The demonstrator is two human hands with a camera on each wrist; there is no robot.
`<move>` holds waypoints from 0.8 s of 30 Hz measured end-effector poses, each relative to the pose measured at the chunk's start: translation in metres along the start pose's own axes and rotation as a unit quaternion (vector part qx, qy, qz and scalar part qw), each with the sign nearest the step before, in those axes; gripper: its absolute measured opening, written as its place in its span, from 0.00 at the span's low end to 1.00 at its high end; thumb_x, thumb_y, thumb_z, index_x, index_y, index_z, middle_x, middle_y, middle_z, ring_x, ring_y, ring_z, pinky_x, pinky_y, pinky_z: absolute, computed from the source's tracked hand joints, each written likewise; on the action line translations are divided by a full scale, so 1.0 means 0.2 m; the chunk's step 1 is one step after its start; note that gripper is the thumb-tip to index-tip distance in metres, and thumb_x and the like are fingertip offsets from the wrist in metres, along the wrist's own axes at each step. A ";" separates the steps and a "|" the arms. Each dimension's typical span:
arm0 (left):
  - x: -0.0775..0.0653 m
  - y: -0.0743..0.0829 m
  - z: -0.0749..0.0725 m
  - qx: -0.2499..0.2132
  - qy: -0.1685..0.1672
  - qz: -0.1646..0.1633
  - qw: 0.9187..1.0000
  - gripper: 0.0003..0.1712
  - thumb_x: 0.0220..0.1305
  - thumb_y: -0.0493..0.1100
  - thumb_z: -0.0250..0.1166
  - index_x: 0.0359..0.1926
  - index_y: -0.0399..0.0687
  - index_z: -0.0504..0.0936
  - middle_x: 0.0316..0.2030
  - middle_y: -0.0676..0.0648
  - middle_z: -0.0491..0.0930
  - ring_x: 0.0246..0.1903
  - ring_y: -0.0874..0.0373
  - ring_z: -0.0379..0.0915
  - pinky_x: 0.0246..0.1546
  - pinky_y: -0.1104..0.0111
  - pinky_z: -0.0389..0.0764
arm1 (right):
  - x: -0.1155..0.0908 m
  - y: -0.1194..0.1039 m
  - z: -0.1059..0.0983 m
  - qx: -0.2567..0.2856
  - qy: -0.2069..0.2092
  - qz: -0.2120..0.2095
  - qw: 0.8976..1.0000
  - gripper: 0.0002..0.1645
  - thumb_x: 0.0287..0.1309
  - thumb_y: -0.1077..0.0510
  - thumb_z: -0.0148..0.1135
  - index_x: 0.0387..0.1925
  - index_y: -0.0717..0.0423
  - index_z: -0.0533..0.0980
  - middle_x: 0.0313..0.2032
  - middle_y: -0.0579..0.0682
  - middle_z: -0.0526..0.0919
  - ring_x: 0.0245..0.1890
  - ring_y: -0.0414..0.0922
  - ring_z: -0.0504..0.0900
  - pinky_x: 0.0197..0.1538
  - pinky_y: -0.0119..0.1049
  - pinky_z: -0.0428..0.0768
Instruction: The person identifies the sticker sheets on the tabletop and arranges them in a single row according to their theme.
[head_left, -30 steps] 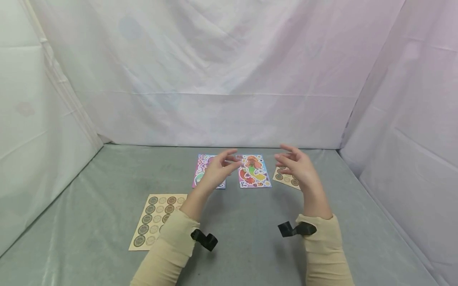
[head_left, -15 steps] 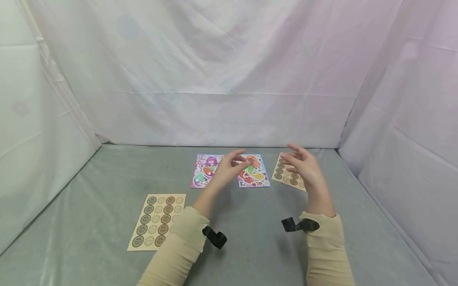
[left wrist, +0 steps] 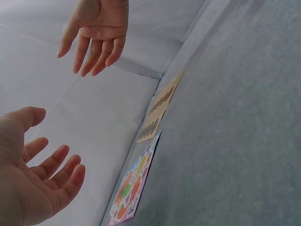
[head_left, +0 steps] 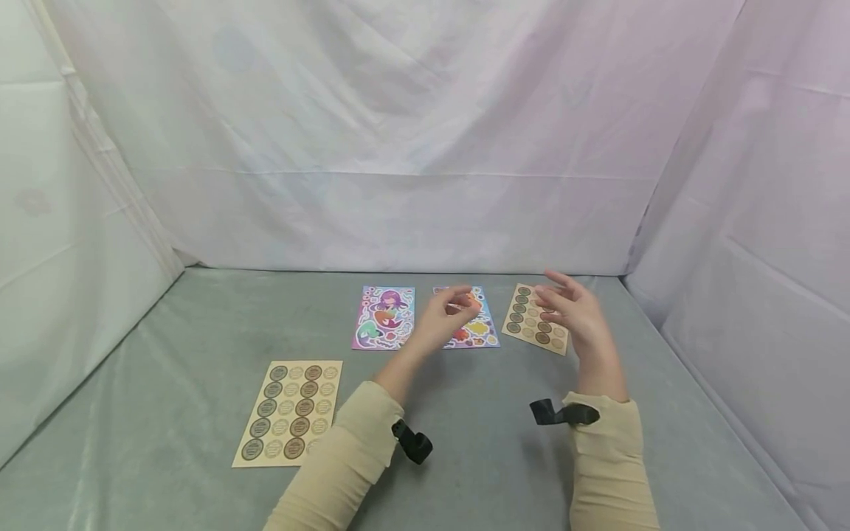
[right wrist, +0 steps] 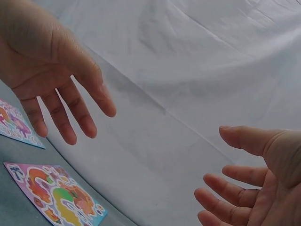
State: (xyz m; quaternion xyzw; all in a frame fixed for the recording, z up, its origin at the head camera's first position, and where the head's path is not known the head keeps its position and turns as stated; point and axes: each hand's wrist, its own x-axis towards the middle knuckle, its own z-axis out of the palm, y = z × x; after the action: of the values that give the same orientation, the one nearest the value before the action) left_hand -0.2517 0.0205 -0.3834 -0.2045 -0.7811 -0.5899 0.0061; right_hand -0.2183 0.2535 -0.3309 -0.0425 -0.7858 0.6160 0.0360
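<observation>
Both hands hover over the table with nothing in them, palms turned toward each other and fingers loosely bent. My left hand (head_left: 441, 317) overlaps a colourful sticker sheet (head_left: 490, 333) with an orange-haired mermaid in the head view. Just left of it lies a second sticker sheet (head_left: 387, 317) with a purple-haired mermaid. My right hand (head_left: 579, 317) is above the right edge of a tan sheet of round stickers (head_left: 524, 317), which lies slightly turned. Nearer, left of my left forearm, another tan sheet of round stickers (head_left: 288, 405) lies flat, one corner hidden by the sleeve.
A grey cloth covers the table (head_left: 478, 442). White fabric walls (head_left: 398, 147) stand at the back and both sides. A black strap (head_left: 413, 442) circles the left sleeve, and a similar black strap (head_left: 564, 413) the right sleeve.
Both hands have drifted right, the left hand more so, uncovering the purple-haired mermaid sheet and covering part of the other. More of both tan sheets shows. The sheets lie where they were.
</observation>
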 end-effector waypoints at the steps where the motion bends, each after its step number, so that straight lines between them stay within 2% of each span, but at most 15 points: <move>1: 0.00 0.00 0.01 0.000 0.001 0.002 1.000 0.24 0.64 0.42 0.64 0.60 0.43 0.74 0.45 0.43 0.80 0.43 0.51 0.76 0.40 0.66 0.79 | 0.00 0.01 0.00 0.002 0.002 0.001 1.000 0.40 0.66 0.50 0.57 0.73 0.55 0.54 0.61 0.64 0.67 0.44 0.40 0.78 0.45 0.31 0.79; 3: 0.01 -0.01 0.03 -0.010 -0.003 0.006 1.000 0.24 0.63 0.41 0.64 0.60 0.41 0.75 0.44 0.43 0.80 0.43 0.51 0.76 0.38 0.67 0.80 | 0.01 0.02 -0.01 0.009 0.006 0.003 1.000 0.40 0.66 0.49 0.57 0.73 0.56 0.54 0.61 0.63 0.67 0.42 0.37 0.77 0.46 0.32 0.79; 7: 0.02 -0.03 0.07 -0.032 -0.012 -0.001 0.999 0.25 0.62 0.40 0.65 0.60 0.40 0.74 0.47 0.39 0.79 0.43 0.49 0.76 0.34 0.68 0.80 | 0.02 0.04 -0.03 0.015 0.014 0.017 1.000 0.42 0.65 0.48 0.58 0.73 0.55 0.54 0.59 0.59 0.69 0.49 0.45 0.76 0.54 0.38 0.77; 9: 0.03 -0.04 0.09 -0.035 -0.015 -0.006 0.999 0.25 0.62 0.40 0.64 0.60 0.40 0.74 0.49 0.37 0.78 0.43 0.48 0.76 0.34 0.68 0.81 | 0.03 0.05 -0.04 0.017 0.019 0.024 0.999 0.41 0.65 0.48 0.58 0.73 0.55 0.54 0.58 0.57 0.69 0.49 0.44 0.76 0.55 0.39 0.75; 15: 0.04 -0.07 0.15 -0.022 -0.014 -0.015 1.000 0.26 0.61 0.40 0.65 0.60 0.40 0.74 0.52 0.36 0.76 0.43 0.48 0.77 0.35 0.69 0.80 | 0.05 0.09 -0.07 0.019 0.034 0.032 0.999 0.41 0.65 0.51 0.58 0.73 0.57 0.53 0.60 0.59 0.70 0.38 0.32 0.78 0.50 0.32 0.76; 21: 0.06 -0.07 0.22 -0.026 -0.015 -0.032 0.999 0.26 0.61 0.39 0.65 0.61 0.42 0.74 0.54 0.37 0.76 0.44 0.51 0.77 0.36 0.70 0.81 | 0.07 0.15 -0.09 0.027 0.057 0.043 0.997 0.39 0.65 0.53 0.58 0.72 0.58 0.55 0.60 0.60 0.71 0.39 0.33 0.78 0.46 0.28 0.77; 24: 0.08 -0.07 0.25 -0.017 -0.011 -0.037 0.999 0.27 0.61 0.41 0.66 0.61 0.44 0.75 0.55 0.39 0.76 0.44 0.53 0.77 0.36 0.69 0.80 | 0.09 0.17 -0.09 0.034 0.071 0.047 0.996 0.38 0.65 0.54 0.58 0.72 0.57 0.56 0.62 0.61 0.69 0.44 0.37 0.78 0.52 0.34 0.76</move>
State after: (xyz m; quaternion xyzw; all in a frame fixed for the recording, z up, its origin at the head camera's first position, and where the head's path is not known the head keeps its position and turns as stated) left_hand -0.2583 0.0687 -0.4067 -0.1822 -0.7778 -0.6008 -0.0276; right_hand -0.2325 0.2813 -0.3592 -0.1222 -0.7566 0.6391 0.0640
